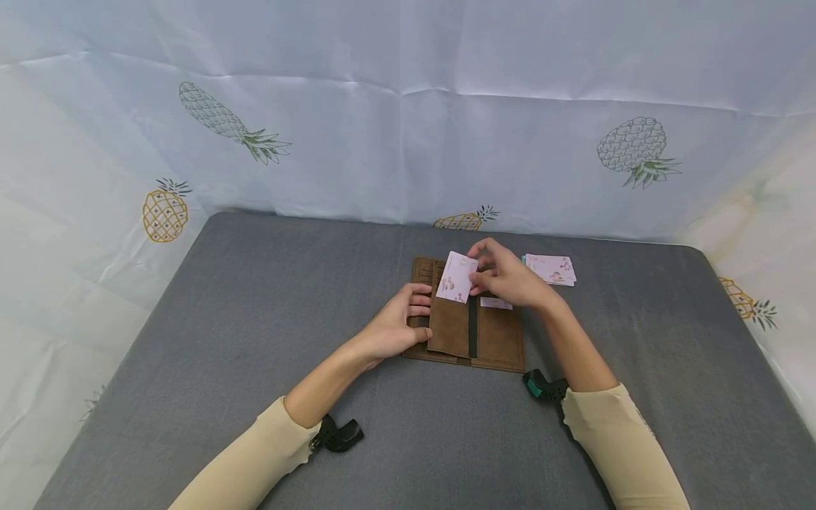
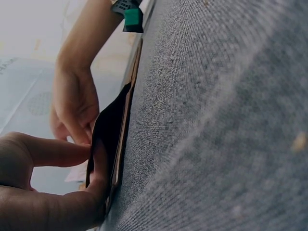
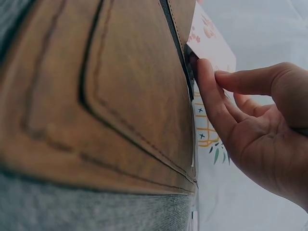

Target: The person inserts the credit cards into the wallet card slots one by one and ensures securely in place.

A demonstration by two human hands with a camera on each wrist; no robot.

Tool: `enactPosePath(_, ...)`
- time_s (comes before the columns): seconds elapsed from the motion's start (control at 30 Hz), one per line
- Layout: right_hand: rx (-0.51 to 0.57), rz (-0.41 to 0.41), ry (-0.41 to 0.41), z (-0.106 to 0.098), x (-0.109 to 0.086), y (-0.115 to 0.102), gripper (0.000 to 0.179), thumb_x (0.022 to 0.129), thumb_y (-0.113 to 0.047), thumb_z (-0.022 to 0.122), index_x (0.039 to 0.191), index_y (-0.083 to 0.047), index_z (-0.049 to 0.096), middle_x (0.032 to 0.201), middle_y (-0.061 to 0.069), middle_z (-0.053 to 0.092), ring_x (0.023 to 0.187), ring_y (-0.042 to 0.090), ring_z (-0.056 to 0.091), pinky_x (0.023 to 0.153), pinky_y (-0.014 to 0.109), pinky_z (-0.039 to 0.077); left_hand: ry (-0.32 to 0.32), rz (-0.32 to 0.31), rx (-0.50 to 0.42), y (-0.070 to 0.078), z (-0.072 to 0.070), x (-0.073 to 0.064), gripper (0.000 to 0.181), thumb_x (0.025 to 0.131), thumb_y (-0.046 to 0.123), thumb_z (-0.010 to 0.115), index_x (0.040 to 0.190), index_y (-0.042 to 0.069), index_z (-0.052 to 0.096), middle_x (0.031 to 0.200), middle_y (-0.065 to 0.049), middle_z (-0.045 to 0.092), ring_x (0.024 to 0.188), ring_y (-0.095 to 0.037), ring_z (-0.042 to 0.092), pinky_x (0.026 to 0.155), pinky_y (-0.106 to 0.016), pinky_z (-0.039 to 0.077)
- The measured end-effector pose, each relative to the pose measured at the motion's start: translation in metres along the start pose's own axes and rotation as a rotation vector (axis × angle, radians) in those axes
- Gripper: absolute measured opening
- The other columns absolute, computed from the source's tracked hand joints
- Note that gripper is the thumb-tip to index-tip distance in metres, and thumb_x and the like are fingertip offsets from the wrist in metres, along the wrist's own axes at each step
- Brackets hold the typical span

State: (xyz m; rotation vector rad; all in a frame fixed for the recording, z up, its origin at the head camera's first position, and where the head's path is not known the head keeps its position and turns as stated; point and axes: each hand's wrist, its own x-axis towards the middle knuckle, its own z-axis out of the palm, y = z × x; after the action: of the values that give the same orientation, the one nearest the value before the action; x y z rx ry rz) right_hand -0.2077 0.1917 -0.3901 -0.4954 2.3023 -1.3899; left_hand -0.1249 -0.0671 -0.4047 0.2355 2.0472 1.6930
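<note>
A brown wallet (image 1: 500, 336) lies spread on the table, its inner flap raised a little on the left. My left hand (image 1: 394, 327) pinches the flap's edge; in the left wrist view the thumb and a finger (image 2: 98, 168) grip it from both sides. Between the fingertips of my right hand (image 1: 506, 276) is a pale pink card (image 1: 456, 276) with a floral print, tilted over the top of the flap. In the right wrist view the card (image 3: 214, 41) stands at the wallet's edge; whether its lower end is inside a pocket, I cannot tell. Another card (image 1: 496, 303) shows in the right-hand pocket.
A small stack of similar pink cards (image 1: 551, 269) lies right of the wallet, beyond my right hand. The grey table (image 1: 287, 304) meets a pale curtain (image 1: 395, 156) with pineapple prints at its back and sides. Black wrist devices (image 1: 342, 435) sit at both sleeves.
</note>
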Motion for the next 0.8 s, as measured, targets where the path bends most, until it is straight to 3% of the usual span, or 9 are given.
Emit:
enactPosePath(0.47, -0.056, -0.026, -0.006, 0.0006, 0.0023, 0.0009, 0.037, 0.107, 0.006, 0.057, 0.141, 0.008, 0.044, 0.106, 0.026, 0.068, 0.088, 0.024, 0.078, 0.078, 0.028, 0.065, 0.003, 0.006, 0.004, 0.0006, 0.0004, 0.001, 0.073, 0.095, -0.01, 0.066, 0.161, 0.002, 0.036, 0.159, -0.022, 0.048, 0.147, -0.038, 0.052, 0.119, -0.053, 0.047)
enactPosePath(0.8, -0.096, -0.038, -0.027, 0.0002, 0.003, 0.0004, 0.035, 0.107, 0.006, 0.059, 0.139, 0.007, 0.045, 0.104, 0.025, 0.069, 0.093, 0.029, 0.077, 0.08, 0.028, 0.064, 0.002, 0.009, 0.012, -0.0006, 0.0001, 0.0018, 0.073, 0.095, -0.011, 0.066, 0.161, 0.002, 0.037, 0.159, -0.022, 0.048, 0.147, -0.038, 0.052, 0.117, -0.053, 0.049)
